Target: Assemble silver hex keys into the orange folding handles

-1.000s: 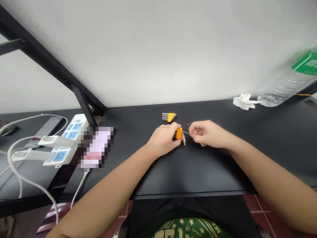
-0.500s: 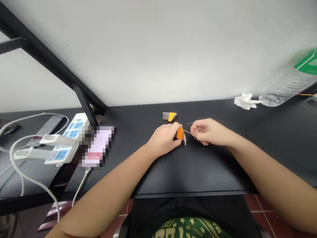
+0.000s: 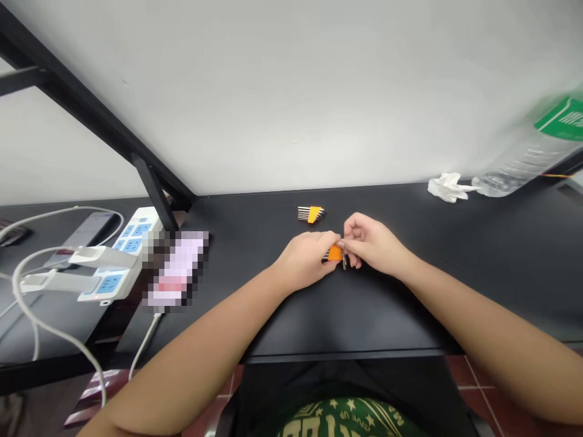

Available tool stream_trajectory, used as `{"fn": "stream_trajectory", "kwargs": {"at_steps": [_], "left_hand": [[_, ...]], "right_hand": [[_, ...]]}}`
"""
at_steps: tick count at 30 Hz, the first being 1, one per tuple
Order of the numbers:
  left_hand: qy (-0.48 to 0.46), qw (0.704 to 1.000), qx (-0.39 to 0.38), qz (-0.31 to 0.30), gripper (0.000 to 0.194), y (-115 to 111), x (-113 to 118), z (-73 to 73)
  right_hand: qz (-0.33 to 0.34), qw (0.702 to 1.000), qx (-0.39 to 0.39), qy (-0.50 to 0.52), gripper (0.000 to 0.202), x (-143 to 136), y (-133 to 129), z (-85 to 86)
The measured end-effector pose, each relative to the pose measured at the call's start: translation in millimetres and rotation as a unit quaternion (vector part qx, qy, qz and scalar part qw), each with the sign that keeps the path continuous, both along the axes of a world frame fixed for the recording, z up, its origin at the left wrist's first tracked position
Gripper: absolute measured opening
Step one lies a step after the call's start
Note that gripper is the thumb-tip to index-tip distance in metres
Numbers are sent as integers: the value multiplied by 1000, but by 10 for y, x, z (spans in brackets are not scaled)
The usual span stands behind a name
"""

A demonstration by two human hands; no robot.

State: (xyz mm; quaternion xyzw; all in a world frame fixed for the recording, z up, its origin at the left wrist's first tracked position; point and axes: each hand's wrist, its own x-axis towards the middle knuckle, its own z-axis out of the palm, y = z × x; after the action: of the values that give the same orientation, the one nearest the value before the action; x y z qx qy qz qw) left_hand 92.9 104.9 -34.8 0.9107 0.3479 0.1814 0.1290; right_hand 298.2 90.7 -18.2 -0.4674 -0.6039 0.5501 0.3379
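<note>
My left hand (image 3: 306, 258) is closed around an orange hex key holder (image 3: 335, 252), gripping it between thumb and fingers. Short silvery hex key ends (image 3: 345, 262) stick out at its right side. Right up against that side is my right hand (image 3: 368, 243), thumb and index finger pinched on a hex key that the fingers now mostly cover. How deep this key sits in the holder cannot be seen. Behind the hands, a second orange holder (image 3: 314, 214) filled with several hex keys lies on the black table (image 3: 355, 321).
On the left are a phone (image 3: 182, 267) with a cable and a white power strip (image 3: 132, 243) with plugs, beside a black metal frame (image 3: 155, 188). A crumpled tissue (image 3: 449, 187) and a clear bottle (image 3: 519, 167) are at the back right, near the wall.
My right hand has moved left to the holder, and the length of hex key that showed between them is now hidden. My left hand keeps its hold, almost unmoved.
</note>
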Motion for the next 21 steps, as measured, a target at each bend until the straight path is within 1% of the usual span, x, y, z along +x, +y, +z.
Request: {"fn": "stream_trajectory", "kwargs": {"at_steps": [2,4,6,7,8,9,10,12,15,17,19,20,21], "left_hand": [[18,1000,-1,9,21,-2,5,10],[36,999,-6,12,20,-1,5,27],[46,999,-8,15,24,6,-5,47],[47,999,-7,20,28,12,-14,57],[47,999,-7,27,33,20,-24,67],[46,998,-8,36,38,28,-36,76],[44,998,-10,44,41,36,-47,84],[41,997,-13,56,45,51,-62,97],[41,997,-8,64,47,64,-65,108],[45,997,-2,68,48,68,-61,109],[50,996,-5,69,49,72,-60,104],[51,996,-8,67,49,74,-62,99],[50,997,-10,63,49,77,-63,92]], "right_hand": [[14,996,64,-64,25,-11,-44,28],[31,988,111,-106,25,23,-53,46],[24,972,170,-158,22,114,-3,31],[5,955,216,-205,18,176,44,6],[-9,928,259,-269,14,244,101,-27],[-14,899,289,-330,13,310,162,-64],[-16,875,300,-379,16,370,221,-102],[6,841,301,-451,22,447,310,-154],[68,818,265,-506,19,440,337,-134],[97,809,230,-532,16,387,298,-73],[106,803,205,-550,11,334,242,-15],[103,806,203,-546,10,311,215,5],[100,816,208,-530,10,292,191,18]]}}
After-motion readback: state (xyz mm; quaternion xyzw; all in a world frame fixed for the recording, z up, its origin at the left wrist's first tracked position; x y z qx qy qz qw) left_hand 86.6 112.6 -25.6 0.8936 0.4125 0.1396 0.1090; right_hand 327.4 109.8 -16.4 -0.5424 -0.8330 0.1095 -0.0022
